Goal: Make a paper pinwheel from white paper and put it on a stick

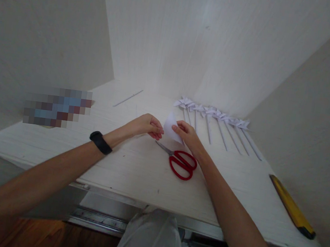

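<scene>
A small piece of white paper [170, 127] is pinched between the thumb and fingers of my right hand [184, 130]. At its left edge my left hand [152, 127] has its fingers curled together, the tips touching or very close to the paper. What those left fingers hold, if anything, is too small to make out. Just below both hands a pair of scissors [182, 163] with red handles lies on the white surface, blades pointing to the left.
Several white paper pinwheels [214, 112] on thin sticks lie in a row at the back right. A single thin paper stick [128, 98] rests at the back left. On the far right is a yellow utility knife [291, 205]. A blurred-out object [58, 108] lies at left.
</scene>
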`<state>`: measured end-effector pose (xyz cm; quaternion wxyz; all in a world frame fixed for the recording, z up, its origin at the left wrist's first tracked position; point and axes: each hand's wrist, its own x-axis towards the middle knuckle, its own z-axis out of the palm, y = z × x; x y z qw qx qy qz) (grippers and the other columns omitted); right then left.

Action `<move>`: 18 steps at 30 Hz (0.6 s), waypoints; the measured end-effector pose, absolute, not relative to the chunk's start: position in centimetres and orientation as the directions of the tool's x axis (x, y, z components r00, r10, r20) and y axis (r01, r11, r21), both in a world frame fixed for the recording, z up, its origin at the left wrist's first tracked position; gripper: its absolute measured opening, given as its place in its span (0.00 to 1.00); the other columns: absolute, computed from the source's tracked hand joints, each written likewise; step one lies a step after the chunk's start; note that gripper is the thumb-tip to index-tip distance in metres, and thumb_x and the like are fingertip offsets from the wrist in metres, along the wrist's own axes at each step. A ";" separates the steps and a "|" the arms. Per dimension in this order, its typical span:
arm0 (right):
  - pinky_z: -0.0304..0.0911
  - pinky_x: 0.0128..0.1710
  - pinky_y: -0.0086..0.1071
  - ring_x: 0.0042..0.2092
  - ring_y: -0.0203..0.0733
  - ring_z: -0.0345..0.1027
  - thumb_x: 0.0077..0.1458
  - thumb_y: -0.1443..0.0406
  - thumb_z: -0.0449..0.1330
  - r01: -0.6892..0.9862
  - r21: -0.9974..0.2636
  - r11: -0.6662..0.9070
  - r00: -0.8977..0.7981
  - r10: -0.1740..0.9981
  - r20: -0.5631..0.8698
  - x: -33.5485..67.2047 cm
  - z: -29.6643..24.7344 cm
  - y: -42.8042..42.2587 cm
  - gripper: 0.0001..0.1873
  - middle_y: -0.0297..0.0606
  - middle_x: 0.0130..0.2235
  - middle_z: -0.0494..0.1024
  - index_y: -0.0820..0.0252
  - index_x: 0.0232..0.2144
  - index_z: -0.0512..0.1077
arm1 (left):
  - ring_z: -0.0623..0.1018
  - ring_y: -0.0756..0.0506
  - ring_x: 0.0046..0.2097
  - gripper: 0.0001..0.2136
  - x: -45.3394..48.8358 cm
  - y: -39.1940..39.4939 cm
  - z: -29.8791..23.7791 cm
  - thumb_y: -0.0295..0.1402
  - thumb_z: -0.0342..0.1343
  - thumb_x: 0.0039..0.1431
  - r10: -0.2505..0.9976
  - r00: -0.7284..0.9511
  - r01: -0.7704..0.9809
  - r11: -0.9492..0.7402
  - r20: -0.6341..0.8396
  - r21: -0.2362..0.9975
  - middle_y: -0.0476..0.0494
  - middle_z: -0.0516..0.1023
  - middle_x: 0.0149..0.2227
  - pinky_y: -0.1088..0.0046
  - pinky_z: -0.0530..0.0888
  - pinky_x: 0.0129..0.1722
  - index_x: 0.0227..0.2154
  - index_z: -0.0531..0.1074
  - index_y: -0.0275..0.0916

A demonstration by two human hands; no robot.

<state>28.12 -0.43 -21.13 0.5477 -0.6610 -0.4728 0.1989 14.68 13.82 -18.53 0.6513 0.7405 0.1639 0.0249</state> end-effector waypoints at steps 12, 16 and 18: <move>0.64 0.31 0.33 0.31 0.40 0.71 0.43 0.54 0.63 0.297 -0.955 -0.005 0.511 0.846 0.154 28.5 -21.3 -0.7 0.16 0.38 0.31 0.78 0.59 0.30 0.72 | 0.76 0.51 0.22 0.05 14.5 13.9 -18.1 0.26 0.63 0.44 0.330 0.925 0.250 -0.146 -0.191 0.957 0.46 0.77 0.19 0.76 0.74 0.28 0.19 0.73 0.31; 0.63 0.30 0.33 0.30 0.40 0.71 0.42 0.55 0.64 0.310 -0.951 -0.005 0.531 0.830 0.169 28.8 -21.6 -0.6 0.14 0.37 0.30 0.78 0.58 0.29 0.71 | 0.76 0.50 0.23 0.05 14.7 14.2 -18.5 0.26 0.63 0.44 0.332 0.924 0.250 -0.155 -0.188 0.956 0.44 0.77 0.20 0.73 0.75 0.30 0.20 0.74 0.31; 0.62 0.29 0.33 0.29 0.40 0.70 0.42 0.55 0.64 0.327 -0.945 -0.015 0.547 0.818 0.176 28.9 -21.7 -0.6 0.14 0.36 0.29 0.78 0.58 0.27 0.71 | 0.77 0.50 0.23 0.05 14.8 14.2 -18.7 0.27 0.63 0.44 0.339 0.924 0.247 -0.168 -0.180 0.954 0.44 0.77 0.20 0.72 0.75 0.30 0.20 0.73 0.31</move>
